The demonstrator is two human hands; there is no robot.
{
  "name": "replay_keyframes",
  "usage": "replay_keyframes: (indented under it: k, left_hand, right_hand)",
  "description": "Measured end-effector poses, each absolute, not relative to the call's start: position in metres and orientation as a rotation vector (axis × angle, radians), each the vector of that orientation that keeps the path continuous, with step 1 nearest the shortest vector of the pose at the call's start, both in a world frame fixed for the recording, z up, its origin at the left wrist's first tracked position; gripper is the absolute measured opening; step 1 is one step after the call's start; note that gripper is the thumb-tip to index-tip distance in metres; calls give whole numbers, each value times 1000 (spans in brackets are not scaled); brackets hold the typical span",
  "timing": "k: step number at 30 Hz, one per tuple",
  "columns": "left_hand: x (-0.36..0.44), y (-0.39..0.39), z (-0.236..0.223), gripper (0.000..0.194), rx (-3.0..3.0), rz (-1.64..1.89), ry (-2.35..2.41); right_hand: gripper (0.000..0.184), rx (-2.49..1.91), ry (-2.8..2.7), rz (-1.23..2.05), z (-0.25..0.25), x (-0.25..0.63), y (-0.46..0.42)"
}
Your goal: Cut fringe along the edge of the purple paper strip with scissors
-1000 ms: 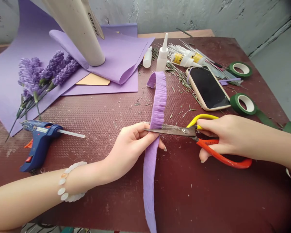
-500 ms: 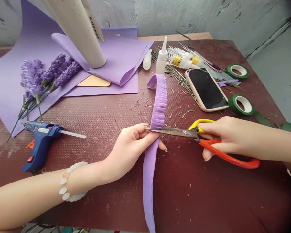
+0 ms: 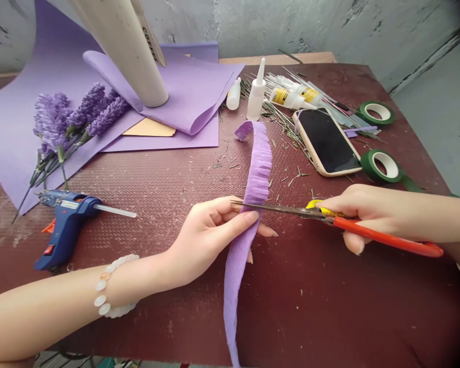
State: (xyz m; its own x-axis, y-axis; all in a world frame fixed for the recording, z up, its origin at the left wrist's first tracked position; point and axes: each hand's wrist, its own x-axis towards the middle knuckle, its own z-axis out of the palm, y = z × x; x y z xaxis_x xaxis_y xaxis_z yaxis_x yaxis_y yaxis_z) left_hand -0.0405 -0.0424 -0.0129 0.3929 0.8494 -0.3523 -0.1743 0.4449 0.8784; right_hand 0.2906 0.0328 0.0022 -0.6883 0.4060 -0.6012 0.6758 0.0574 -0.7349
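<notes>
Matt purple paper strip [image 3: 257,176] (slightly rough); dull steel scissor blades [image 3: 276,208]; glossy red plastic handle [image 3: 387,240]

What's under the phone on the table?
The phone lies on the dark red table, with dry needles along its edge; what's directly beneath it is covered and can't be seen.

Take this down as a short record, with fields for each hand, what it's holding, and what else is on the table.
Left hand: holds a fringed purple paper strip
Right hand: grips scissors with red and yellow handles, blades across the strip
Surface: dark red work table
Also on table: blue hot glue gun, green floral tape roll, smartphone, white glue bottle, purple paper flowers
</notes>
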Motion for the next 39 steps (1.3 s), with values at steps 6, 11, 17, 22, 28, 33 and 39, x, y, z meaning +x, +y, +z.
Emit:
replay_keyframes:
  k: [6, 11, 17, 22, 28, 33, 39]
  left_hand:
    - [-40, -43, -12, 22, 853, 783, 920]
    - [-39, -43, -13, 21, 840, 785, 897]
    - [-40, -43, -14, 26, 846, 784, 911]
    - [-41, -44, -16, 28, 828, 774, 901]
    - [-40, -43, -18, 27, 933, 778, 995]
    - [-40, -42, -17, 27, 992, 789, 1073]
    - [-39, -41, -18, 28, 968, 832, 1101]
  right_hand:
    - [43, 1081, 2094, -1685, -5, 297, 38]
    - [36, 1153, 2070, -1653, 6, 288, 35]
    - [36, 1198, 2065, -1606, 18, 275, 32]
    - [40, 1198, 2108, -1579, 16, 275, 31]
    - [37, 1263, 2092, -1481, 19, 274, 25]
    - [52, 1397, 2162, -1194, 19, 274, 21]
    - [51, 1404, 2293, -1048, 7, 282, 16]
